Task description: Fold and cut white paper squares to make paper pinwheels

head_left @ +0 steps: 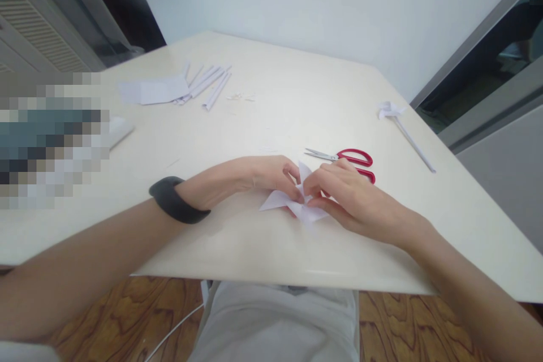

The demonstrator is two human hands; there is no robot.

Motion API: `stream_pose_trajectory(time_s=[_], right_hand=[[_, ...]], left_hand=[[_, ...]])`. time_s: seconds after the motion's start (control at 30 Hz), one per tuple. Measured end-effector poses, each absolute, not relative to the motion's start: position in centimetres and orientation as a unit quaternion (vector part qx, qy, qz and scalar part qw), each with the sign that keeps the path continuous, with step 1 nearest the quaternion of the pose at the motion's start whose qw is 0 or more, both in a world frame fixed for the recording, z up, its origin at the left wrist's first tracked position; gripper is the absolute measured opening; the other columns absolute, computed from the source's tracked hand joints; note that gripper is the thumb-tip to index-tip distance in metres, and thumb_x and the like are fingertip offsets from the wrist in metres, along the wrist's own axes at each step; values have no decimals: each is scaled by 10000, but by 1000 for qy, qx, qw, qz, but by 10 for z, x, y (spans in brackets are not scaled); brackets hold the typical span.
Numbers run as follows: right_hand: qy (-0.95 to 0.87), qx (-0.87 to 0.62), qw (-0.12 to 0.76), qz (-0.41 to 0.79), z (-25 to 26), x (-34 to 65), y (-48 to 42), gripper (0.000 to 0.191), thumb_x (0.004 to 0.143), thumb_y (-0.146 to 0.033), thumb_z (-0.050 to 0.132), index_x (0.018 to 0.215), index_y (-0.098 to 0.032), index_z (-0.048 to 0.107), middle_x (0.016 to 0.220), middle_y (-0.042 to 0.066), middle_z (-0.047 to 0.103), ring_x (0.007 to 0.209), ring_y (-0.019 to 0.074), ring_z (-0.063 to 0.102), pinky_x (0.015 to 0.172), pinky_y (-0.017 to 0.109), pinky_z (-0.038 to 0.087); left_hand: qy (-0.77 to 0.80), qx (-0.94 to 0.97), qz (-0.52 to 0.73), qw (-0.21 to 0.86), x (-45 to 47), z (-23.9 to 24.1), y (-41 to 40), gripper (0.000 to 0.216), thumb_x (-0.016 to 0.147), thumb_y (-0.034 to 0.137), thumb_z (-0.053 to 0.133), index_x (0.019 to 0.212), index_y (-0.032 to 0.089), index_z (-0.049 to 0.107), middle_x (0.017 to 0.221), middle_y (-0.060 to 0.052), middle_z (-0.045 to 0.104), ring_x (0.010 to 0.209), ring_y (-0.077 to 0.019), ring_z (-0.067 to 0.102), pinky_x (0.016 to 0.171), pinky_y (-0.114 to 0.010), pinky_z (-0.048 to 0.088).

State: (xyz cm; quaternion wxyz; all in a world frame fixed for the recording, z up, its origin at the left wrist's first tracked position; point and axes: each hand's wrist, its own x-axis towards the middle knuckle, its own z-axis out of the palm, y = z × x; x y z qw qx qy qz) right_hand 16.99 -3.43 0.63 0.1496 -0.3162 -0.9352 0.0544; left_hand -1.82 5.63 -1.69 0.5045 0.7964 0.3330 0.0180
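Note:
A white paper pinwheel with pointed blades lies low over the table in front of me. My left hand, with a black band on its wrist, pinches the pinwheel near its middle from the left. From the right, my right hand has its fingers closed at the pinwheel's centre. Whatever sits between the fingertips there is hidden. Scissors with red handles lie just beyond my right hand, which partly covers the lower handle.
On the right lies another paper pinwheel on a rolled paper stick. Several paper rolls and flat paper sheets lie at the back left, beside small paper scraps. A white wall stands behind the table.

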Motion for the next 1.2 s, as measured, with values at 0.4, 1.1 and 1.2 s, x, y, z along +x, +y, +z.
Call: stream_pose_trajectory(time_s=[0.4,1.1,1.2], right_hand=[[-923,-332,191,-28,7,171,-32,121,949,-144,517,875,-179,605,829,12,580,779,162,484,738,357,291],[-782,-504,360,-60,2,183,-19,71,872,-128,604,867,-187,642,753,-22,536,713,150,544,794,362,295],[-777,-505,375,-29,4,180,-21,89,858,-106,613,851,-192,636,729,-37,520,674,133,526,782,340,318]], left_hand=[[342,757,59,554,-21,-1,50,141,609,241,697,603,187,567,557,61,483,516,-100,420,488,-246,274],[288,733,283,547,-14,3,39,255,856,274,574,1061,237,722,1069,-21,716,985,-204,643,821,-288,516],[293,752,301,508,-14,0,38,235,788,233,649,1004,227,740,1042,-20,711,935,-204,636,813,-293,487]])
